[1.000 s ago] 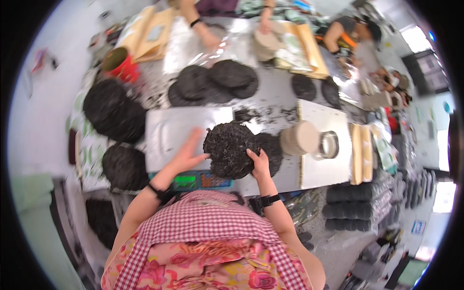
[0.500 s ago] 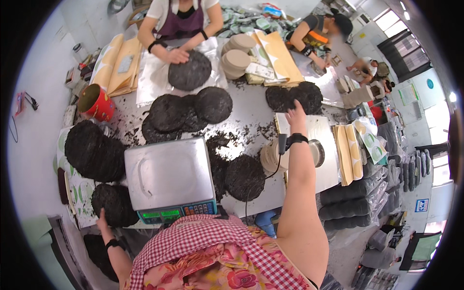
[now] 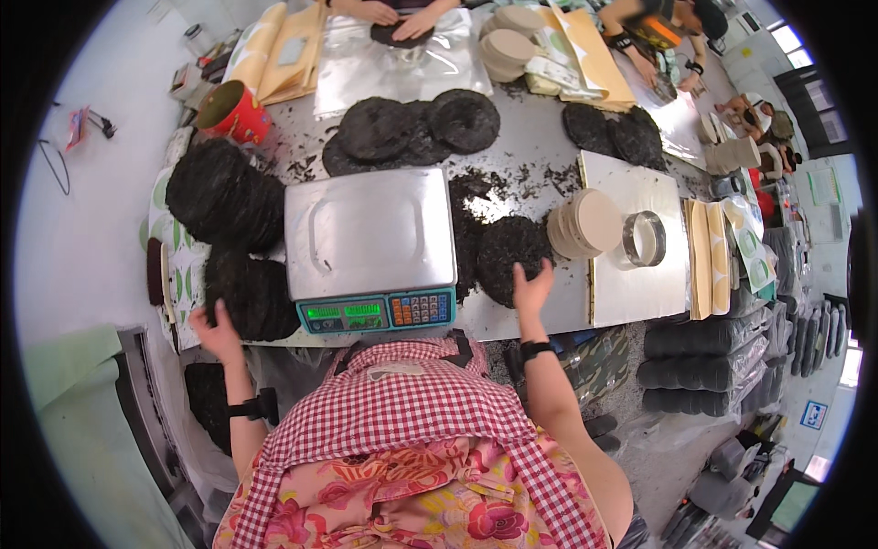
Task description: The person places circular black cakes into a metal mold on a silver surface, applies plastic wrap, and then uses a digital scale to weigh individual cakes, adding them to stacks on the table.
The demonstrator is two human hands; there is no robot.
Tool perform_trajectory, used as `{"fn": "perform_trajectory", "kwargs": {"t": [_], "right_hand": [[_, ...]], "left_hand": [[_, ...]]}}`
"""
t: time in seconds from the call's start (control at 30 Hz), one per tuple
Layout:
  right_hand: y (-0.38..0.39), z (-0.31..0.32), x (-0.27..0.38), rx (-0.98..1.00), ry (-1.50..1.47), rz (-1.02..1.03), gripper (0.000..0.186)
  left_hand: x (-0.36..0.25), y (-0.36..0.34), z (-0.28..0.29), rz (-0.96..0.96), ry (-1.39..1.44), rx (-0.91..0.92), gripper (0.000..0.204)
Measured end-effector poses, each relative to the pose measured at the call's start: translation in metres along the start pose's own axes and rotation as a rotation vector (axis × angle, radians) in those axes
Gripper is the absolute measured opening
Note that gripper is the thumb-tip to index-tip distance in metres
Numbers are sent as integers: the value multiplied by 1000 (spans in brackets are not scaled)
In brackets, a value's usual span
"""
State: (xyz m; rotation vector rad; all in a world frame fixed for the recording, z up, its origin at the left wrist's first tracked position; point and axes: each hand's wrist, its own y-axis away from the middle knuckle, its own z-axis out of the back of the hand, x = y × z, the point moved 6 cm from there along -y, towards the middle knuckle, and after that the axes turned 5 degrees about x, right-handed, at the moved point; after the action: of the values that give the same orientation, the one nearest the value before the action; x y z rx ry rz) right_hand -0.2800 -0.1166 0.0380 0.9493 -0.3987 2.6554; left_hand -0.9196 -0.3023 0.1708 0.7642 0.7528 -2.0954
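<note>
My left hand (image 3: 219, 332) is open, fingers apart, at the near edge of a stack of dark, round, fibrous seaweed-like cakes (image 3: 256, 297). It holds nothing that I can see. On the right, my right hand (image 3: 531, 291) is open with thumb and fingers parted, at the near right edge of another dark round cake (image 3: 505, 256); whether it touches the cake I cannot tell. Between the hands stands a digital scale (image 3: 370, 229) with a bare metal pan and a lit green display. A taller stack of cakes (image 3: 219, 195) lies behind the left one.
More cakes (image 3: 377, 128) lie behind the scale, others (image 3: 631, 137) at the far right. Dark crumbs litter the tabletop (image 3: 540, 151). Right are round beige pads (image 3: 585, 224), a metal ring (image 3: 644, 240) and a board (image 3: 613, 293). A co-worker's hands (image 3: 416, 23) press a cake across the table.
My right hand has come back from the far-right cakes to the one beside the scale. My left hand has drawn slightly away from its stack. The view has shifted.
</note>
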Motion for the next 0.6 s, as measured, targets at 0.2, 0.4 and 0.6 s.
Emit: {"fn": "perform_trajectory", "kwargs": {"t": [0.2,0.4,0.6], "right_hand": [[-13,-20,-66,207,358,-396,93],[-14,14,-29,-8,44,-184,73],[-51,72,46,254,-495,-124,44]], "left_hand": [[-167,102,-118,-824,104,737,29],[-173,85,-86,-946,121,615,25],[-104,12,-34,-435,202,329,14]]}}
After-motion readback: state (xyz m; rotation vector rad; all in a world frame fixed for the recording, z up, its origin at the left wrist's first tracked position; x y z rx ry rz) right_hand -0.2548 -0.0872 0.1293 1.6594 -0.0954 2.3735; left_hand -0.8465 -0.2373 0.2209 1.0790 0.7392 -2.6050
